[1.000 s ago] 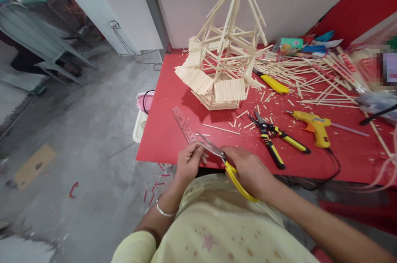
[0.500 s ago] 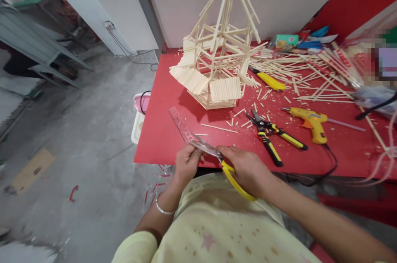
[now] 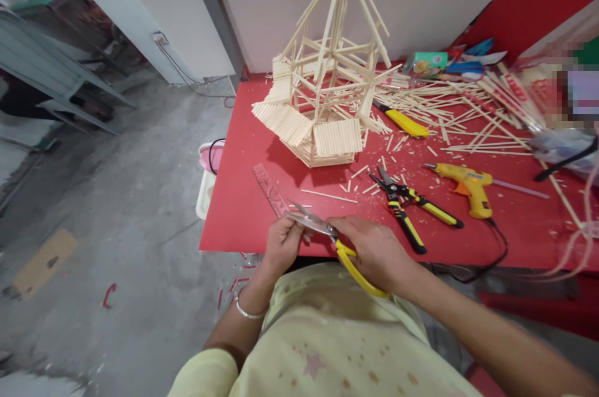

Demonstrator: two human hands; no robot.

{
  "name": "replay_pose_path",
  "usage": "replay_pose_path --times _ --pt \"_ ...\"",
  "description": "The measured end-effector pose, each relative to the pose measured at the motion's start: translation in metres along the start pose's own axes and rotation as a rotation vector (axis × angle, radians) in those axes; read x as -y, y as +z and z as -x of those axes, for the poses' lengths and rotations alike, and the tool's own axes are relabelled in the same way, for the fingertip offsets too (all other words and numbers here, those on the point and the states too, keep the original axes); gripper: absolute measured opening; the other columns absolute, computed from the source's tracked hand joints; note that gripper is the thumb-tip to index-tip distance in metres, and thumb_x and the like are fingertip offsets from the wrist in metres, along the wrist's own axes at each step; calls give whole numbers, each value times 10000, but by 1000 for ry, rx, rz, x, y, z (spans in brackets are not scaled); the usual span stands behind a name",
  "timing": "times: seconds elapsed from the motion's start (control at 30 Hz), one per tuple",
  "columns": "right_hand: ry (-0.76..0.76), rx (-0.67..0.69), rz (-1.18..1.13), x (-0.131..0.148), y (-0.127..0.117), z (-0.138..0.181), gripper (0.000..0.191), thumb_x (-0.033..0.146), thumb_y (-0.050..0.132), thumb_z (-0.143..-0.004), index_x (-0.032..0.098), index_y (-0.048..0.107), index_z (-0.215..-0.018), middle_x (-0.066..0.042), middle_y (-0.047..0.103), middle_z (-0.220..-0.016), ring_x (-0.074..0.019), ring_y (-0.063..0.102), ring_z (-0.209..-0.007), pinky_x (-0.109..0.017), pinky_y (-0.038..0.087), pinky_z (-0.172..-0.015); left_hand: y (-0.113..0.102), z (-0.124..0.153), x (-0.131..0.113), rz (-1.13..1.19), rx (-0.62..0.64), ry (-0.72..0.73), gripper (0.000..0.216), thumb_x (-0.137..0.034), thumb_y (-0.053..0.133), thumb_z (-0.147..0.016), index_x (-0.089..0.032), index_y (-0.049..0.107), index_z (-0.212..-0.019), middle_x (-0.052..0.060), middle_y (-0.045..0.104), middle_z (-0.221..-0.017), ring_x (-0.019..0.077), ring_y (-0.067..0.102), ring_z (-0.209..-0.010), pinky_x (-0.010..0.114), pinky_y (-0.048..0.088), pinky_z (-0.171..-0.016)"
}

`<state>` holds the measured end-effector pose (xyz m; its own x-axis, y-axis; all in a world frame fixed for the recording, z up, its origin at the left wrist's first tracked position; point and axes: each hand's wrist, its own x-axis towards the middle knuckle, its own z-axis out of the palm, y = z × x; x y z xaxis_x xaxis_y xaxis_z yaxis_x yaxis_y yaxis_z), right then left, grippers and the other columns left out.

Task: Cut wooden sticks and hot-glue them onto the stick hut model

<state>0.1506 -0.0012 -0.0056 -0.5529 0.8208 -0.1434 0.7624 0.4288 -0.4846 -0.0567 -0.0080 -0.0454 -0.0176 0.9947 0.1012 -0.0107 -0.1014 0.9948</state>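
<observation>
My right hand [image 3: 374, 253] is closed around the yellow handles of a pair of scissors [image 3: 349, 266] at the table's front edge. The scissor blades are slightly apart and point left, over the fingertips of my left hand [image 3: 283, 241]. That hand is pinched closed; what lies between its fingers is too small and covered to make out. Just beyond it a clear ruler [image 3: 269, 188] lies flat. Farther back stands a frame model of thin wooden sticks [image 3: 337, 135], with panels of sticks laid side by side at its lower part and a pointed top.
Black-and-yellow cutting pliers [image 3: 402, 197] lie right of the scissors, beside a yellow glue gun [image 3: 468, 185] with a cord. A yellow utility knife [image 3: 407, 123] rests near a pile of loose wooden sticks [image 3: 440, 103]. Offcuts litter the red table [image 3: 234, 210].
Hands and scissors stay almost in place, with the blades still over the left fingertips. The whole view has shifted slightly.
</observation>
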Motion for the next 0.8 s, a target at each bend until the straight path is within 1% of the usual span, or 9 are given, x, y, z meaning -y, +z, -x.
replay_pose_path --times 0.13,0.27,0.33,0.4,0.5,0.57,0.67,0.73,0.8 --pt "-36 -23 -72 -2 1 0 381 206 552 -877 257 590 -1253 -58 713 -1010 -188 643 -884 -260 433 -765 -4 -2 0 -34 46 -50 458 -528 585 -926 -150 636 -672 30 634 -583 113 599 -494 226 497 -514" --pt "-29 -50 -60 -3 -2 -1 341 196 570 -847 250 623 -1180 -56 726 -975 -183 650 -846 -245 426 -735 -9 -1 0 -86 72 -96 494 -546 585 -919 -155 608 -620 7 580 -526 91 539 -458 204 434 -480" --pt "-24 -38 -70 -5 -2 0 313 188 570 -841 248 632 -1142 -51 729 -946 -175 651 -816 -236 419 -712 -10 0 0 -101 104 -111 501 -539 560 -936 -156 599 -616 -5 553 -514 82 508 -444 201 408 -472" --pt "-20 -12 -112 -8 0 0 275 184 555 -847 242 635 -1104 -36 728 -882 -159 643 -743 -223 408 -670 -11 0 1 -93 133 -121 497 -535 533 -953 -158 595 -635 -14 536 -502 80 493 -435 203 403 -475" --pt "-16 14 -167 -12 3 1 263 187 526 -864 231 626 -1104 -21 715 -820 -144 626 -665 -216 402 -631 -11 -1 3 -59 167 -133 479 -530 519 -963 -160 596 -668 -23 522 -481 83 492 -423 205 401 -476" --pt "-11 -1 -139 -13 3 1 306 193 539 -860 233 616 -1154 -38 722 -896 -158 647 -732 -225 421 -666 -12 -2 6 -42 182 -133 476 -519 521 -967 -158 598 -666 -17 534 -488 85 502 -422 207 404 -474" --pt "0 -36 -33 -13 -2 -1 399 216 598 -835 245 601 -1232 -77 712 -1065 -199 658 -903 -254 444 -754 -12 -4 7 -23 195 -132 457 -511 524 -968 -153 617 -699 0 582 -541 85 516 -423 214 418 -473" --pt "-1 -34 13 -13 -5 -3 412 234 616 -833 243 602 -1245 -90 702 -1103 -215 651 -954 -268 446 -789 -12 -6 6 -27 214 -137 447 -523 533 -959 -153 626 -726 2 595 -560 84 514 -422 216 423 -471" --pt "-14 -17 24 -13 -8 -4 394 242 610 -845 242 608 -1239 -88 702 -1101 -215 646 -967 -273 445 -806 -12 -8 2 -37 238 -139 455 -538 538 -951 -157 617 -715 -6 577 -539 84 501 -419 214 416 -464"
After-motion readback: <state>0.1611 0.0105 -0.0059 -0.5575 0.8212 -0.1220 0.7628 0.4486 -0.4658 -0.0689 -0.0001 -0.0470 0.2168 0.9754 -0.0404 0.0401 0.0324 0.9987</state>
